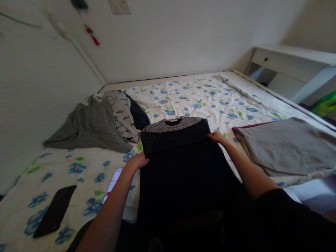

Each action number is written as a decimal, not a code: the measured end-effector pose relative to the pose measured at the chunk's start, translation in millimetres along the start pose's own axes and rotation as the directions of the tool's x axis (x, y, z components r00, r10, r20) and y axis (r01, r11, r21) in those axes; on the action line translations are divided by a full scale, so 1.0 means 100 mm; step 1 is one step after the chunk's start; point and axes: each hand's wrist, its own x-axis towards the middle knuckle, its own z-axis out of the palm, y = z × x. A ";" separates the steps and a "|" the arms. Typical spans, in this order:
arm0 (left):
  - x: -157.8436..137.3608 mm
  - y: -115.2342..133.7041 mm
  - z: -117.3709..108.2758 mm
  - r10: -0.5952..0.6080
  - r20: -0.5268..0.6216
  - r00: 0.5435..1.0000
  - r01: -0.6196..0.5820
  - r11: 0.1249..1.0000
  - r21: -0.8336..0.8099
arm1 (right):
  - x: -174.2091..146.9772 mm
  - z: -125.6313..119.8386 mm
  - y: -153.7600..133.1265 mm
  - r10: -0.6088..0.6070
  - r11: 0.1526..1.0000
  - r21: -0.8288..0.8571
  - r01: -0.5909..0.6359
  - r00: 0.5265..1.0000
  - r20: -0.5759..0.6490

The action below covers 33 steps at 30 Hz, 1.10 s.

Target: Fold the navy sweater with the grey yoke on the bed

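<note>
Shirt flat, sleeves apparently folded across, body not yet; left hand and right hand, fingers pinching edges; folded clothes rightward, loose heap leftward

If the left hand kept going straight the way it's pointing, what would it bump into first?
Probably the dark top: the left hand is already at its edge, so it would slide or push across the cloth. One picture makes its exact height hard to tell.

Dim light turns the dark shirt near-black, and the picture's edges look stretched
</note>
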 end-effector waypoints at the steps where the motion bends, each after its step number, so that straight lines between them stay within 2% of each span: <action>1: -0.01 0.00 -0.01 -0.020 -0.001 1.000 0.020 1.000 -0.002 | 0.00 -0.01 -0.01 -0.020 0.999 -0.034 0.019 0.999 -0.032; 4: -0.06 0.01 -0.05 -0.042 -0.042 0.998 0.041 0.999 -0.021 | 0.01 -0.02 -0.04 -0.058 0.993 -0.111 0.048 0.994 -0.093; 7: -0.13 0.08 -0.09 -0.048 -0.110 0.993 0.048 0.999 -0.007 | -0.02 0.02 -0.01 -0.070 0.982 -0.183 0.052 0.994 -0.090; 11: -0.23 0.25 -0.10 -0.032 -0.220 0.975 0.033 0.999 0.003 | -0.06 0.08 0.08 -0.151 0.943 -0.311 0.121 0.986 -0.074; 15: -0.25 0.40 -0.02 0.028 -0.286 0.958 -0.048 0.997 -0.061 | -0.08 0.11 0.17 -0.201 0.886 -0.436 0.159 0.978 -0.051; 20: -0.20 0.42 0.11 -0.026 -0.338 0.941 -0.007 0.995 -0.096 | -0.10 0.17 0.19 -0.254 0.832 -0.513 0.213 0.967 -0.010; 23: -0.16 0.38 0.16 -0.007 -0.330 0.944 -0.016 0.998 -0.067 | -0.13 0.20 0.17 -0.253 0.819 -0.529 0.222 0.967 0.014; 27: -0.12 0.35 0.18 0.027 -0.329 0.944 -0.042 0.998 -0.038 | -0.20 0.19 0.11 -0.221 0.842 -0.514 0.165 0.974 -0.050; 33: -0.12 0.36 0.12 0.004 -0.308 0.951 -0.018 0.999 -0.043 | -0.25 0.13 -0.01 -0.081 0.868 -0.496 0.009 0.989 -0.122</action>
